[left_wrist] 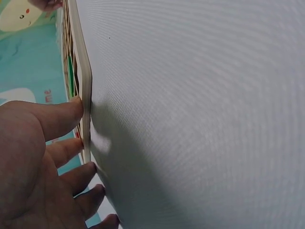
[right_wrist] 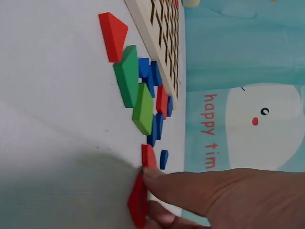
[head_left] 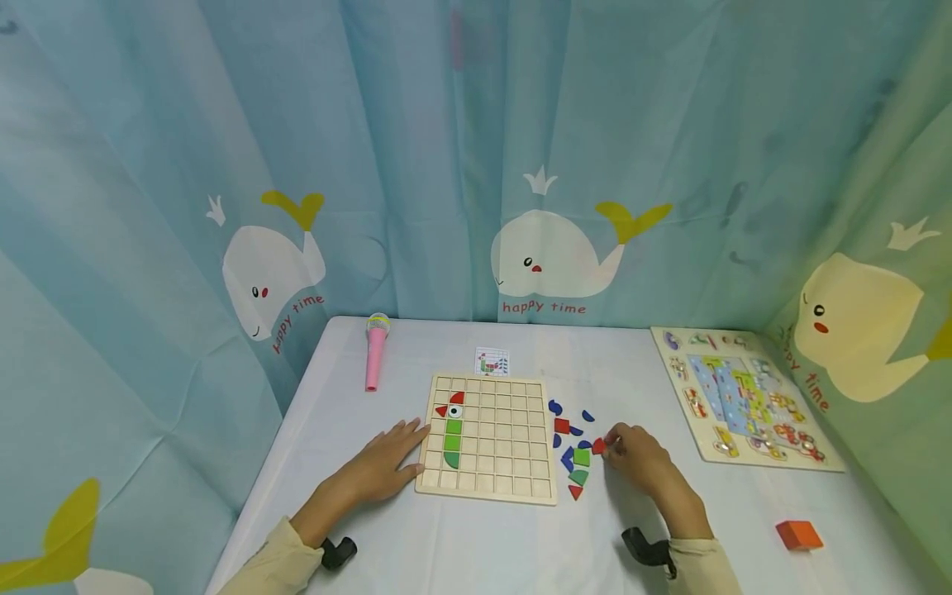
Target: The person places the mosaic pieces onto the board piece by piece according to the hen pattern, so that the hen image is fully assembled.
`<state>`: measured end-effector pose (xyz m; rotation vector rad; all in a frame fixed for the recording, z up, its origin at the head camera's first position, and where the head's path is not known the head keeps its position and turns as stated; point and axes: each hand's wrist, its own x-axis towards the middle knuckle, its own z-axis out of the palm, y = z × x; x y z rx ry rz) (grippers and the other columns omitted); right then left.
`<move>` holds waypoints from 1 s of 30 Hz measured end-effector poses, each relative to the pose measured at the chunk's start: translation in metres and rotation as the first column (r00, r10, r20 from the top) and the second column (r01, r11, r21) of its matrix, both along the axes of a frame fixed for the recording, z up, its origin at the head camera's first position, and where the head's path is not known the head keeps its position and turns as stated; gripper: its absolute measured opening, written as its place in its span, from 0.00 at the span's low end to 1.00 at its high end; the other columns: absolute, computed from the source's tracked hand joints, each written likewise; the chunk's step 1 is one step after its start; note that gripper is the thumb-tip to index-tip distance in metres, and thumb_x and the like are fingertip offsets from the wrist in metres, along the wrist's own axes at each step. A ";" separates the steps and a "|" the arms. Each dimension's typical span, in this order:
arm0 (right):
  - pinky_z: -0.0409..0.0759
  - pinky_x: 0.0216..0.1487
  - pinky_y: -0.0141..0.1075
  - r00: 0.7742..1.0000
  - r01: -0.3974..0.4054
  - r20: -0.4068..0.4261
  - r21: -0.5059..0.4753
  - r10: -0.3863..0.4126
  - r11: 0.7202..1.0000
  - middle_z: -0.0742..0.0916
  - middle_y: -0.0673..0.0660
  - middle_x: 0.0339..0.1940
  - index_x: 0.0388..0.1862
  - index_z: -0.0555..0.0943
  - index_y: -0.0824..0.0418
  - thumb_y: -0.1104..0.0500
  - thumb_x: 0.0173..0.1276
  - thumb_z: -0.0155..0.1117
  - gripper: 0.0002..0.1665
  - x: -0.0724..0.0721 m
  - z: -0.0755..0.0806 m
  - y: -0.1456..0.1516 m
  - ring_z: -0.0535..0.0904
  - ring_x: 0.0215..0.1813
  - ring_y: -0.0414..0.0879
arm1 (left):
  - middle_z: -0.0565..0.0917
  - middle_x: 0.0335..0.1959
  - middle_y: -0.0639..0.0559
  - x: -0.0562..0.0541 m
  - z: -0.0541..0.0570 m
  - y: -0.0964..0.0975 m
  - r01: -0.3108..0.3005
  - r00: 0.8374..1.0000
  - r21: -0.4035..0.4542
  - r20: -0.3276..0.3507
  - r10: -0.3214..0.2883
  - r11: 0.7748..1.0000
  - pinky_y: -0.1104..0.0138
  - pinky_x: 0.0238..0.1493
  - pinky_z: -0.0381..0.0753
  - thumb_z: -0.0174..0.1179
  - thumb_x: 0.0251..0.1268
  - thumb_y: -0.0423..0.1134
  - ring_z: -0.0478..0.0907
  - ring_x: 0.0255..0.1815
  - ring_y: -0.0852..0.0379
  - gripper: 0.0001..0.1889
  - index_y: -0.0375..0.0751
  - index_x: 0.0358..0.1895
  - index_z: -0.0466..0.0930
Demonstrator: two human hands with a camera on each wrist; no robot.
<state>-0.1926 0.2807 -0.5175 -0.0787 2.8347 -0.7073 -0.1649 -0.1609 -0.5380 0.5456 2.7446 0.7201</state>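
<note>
1. Fingers of the right hand (head_left: 641, 456) are curled, the thumb and fingertips pinching a red piece (right_wrist: 138, 201); a second red piece (right_wrist: 148, 155) lies just beside the thumb tip.
2. Fingers of the left hand (head_left: 381, 467) are spread, the thumb well apart from the others and touching the left edge of the gridded board (head_left: 518, 459).
3. The board lies flat on the white table (head_left: 402, 545), between the hands. Near its left side sit an eye tile (head_left: 455, 411), two green squares (head_left: 452, 442) and a green quarter-round (head_left: 451, 459).
4. Loose between board and right hand lie a red square (head_left: 561, 426), a lime square (head_left: 582, 457), a red triangle (head_left: 576, 492) and several blue pieces (head_left: 554, 407).
</note>
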 end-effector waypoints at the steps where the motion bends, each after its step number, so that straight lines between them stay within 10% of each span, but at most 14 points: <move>1: 0.81 0.44 0.51 1.000 -0.008 -0.014 -0.002 0.008 1.000 0.83 0.61 0.39 0.48 0.82 0.67 0.65 0.71 0.69 0.10 0.000 0.000 0.000 0.79 0.41 0.52 | 0.62 0.84 0.41 0.000 0.000 0.000 0.001 1.000 0.001 0.000 -0.001 1.000 0.38 0.83 0.55 0.60 0.80 0.45 0.55 0.86 0.37 0.33 0.44 0.83 0.63; 20: 0.84 0.49 0.55 0.999 0.013 0.029 -0.011 -0.013 1.000 0.85 0.63 0.42 0.48 0.81 0.70 0.63 0.68 0.74 0.15 0.003 0.006 0.023 0.81 0.44 0.55 | 0.61 0.84 0.41 0.000 0.001 -0.001 0.006 1.000 0.007 0.000 -0.006 1.000 0.39 0.83 0.55 0.59 0.80 0.45 0.54 0.86 0.37 0.33 0.44 0.83 0.63; 30: 0.83 0.49 0.56 0.994 0.104 -0.015 -0.006 -0.104 0.995 0.88 0.67 0.42 0.50 0.85 0.75 0.62 0.76 0.60 0.15 0.000 0.007 0.026 0.81 0.43 0.56 | 0.62 0.84 0.41 -0.001 -0.003 -0.002 0.005 1.000 0.002 -0.001 -0.005 1.000 0.39 0.83 0.55 0.59 0.80 0.45 0.54 0.86 0.37 0.33 0.45 0.83 0.63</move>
